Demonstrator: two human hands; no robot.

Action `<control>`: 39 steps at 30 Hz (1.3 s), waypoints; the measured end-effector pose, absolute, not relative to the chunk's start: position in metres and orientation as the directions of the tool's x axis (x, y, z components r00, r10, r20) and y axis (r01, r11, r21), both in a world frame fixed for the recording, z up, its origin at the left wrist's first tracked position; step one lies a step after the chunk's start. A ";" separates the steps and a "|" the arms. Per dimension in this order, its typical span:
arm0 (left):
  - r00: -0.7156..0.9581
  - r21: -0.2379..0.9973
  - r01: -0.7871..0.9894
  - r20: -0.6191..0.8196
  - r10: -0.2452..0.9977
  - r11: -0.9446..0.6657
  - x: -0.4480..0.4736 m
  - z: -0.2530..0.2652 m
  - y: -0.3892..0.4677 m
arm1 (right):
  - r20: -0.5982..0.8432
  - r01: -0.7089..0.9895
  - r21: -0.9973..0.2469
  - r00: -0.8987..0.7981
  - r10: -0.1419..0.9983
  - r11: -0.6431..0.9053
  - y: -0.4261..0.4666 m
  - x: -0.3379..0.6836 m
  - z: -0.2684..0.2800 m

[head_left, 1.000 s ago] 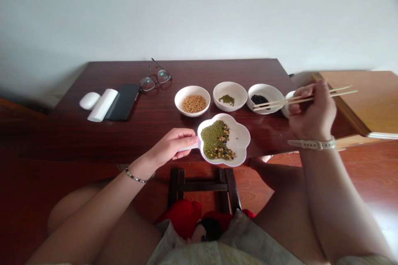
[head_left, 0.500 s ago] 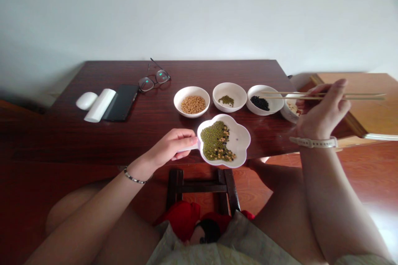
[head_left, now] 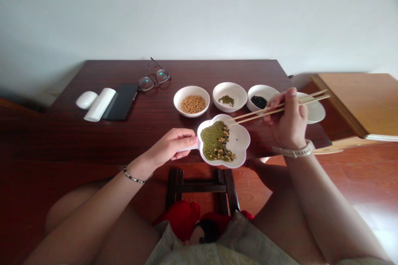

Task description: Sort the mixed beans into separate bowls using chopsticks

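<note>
My left hand point(head_left: 182, 143) is closed around the handle of a white flower-shaped bowl point(head_left: 243, 143) near the table's front edge. Green mung beans point(head_left: 211, 136) fill its left side, mixed with yellow and black beans towards the middle. My right hand point(head_left: 289, 118) grips a pair of wooden chopsticks point(head_left: 253, 115), their tips over the bowl's upper part. Nothing shows between the tips. Behind stand white bowls: one with soybeans point(head_left: 193, 104), one with a few mung beans point(head_left: 226, 100) and one with black beans point(head_left: 259, 102). A fourth white bowl point(head_left: 316, 112) is partly hidden by my right hand.
Eyeglasses point(head_left: 154, 81), a black phone point(head_left: 122, 101), a white cylinder point(head_left: 100, 104) and a white rounded object point(head_left: 86, 100) lie at the table's left. A light wooden surface point(head_left: 363, 99) stands at the right. The wall point(head_left: 199, 12) rises behind the table.
My right hand has moved left and turned, bringing the chopstick tips from above the black-bean bowl to the flower-shaped bowl. My left hand and the bowl it holds look still.
</note>
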State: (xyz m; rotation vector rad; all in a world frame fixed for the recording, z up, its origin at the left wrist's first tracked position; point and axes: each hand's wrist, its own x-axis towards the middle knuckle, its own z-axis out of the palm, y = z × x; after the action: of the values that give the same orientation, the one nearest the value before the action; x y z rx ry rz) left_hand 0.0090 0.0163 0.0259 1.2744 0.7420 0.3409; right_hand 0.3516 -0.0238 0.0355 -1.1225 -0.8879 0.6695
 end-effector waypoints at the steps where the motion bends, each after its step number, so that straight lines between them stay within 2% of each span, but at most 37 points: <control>1: 0.728 0.945 0.161 -0.308 0.613 0.284 0.009 0.026 0.016 | 0.256 -0.009 -0.955 0.479 0.840 0.296 -0.025 0.349 0.036; 6: 0.733 0.947 0.155 -0.301 0.610 0.281 0.009 0.025 0.016 | 0.240 0.039 -0.969 0.396 0.887 0.245 -0.025 0.342 0.036; 12: 0.736 0.949 0.167 -0.301 0.606 0.268 0.010 0.025 0.016 | 0.301 0.111 -0.954 0.375 0.877 0.280 -0.026 0.340 0.033; 18: 0.742 0.952 0.159 -0.290 0.604 0.262 0.010 0.026 0.016 | 0.284 0.112 -0.959 0.330 0.900 0.261 -0.030 0.337 0.035; 32: 0.739 0.954 0.179 -0.293 0.607 0.242 0.011 0.027 0.015 | 0.380 0.191 -0.923 0.337 0.861 0.333 -0.034 0.338 0.039; 39: 0.738 0.951 0.199 -0.303 0.602 0.235 0.011 0.028 0.016 | 0.356 0.213 -0.929 0.305 0.883 0.301 -0.035 0.337 0.038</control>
State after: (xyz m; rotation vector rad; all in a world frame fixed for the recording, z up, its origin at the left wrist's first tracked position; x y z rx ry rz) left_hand 0.0112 0.0155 0.0277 1.3344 0.7377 0.3143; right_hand 0.3373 -0.0355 0.0378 -1.2086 -1.2046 0.6283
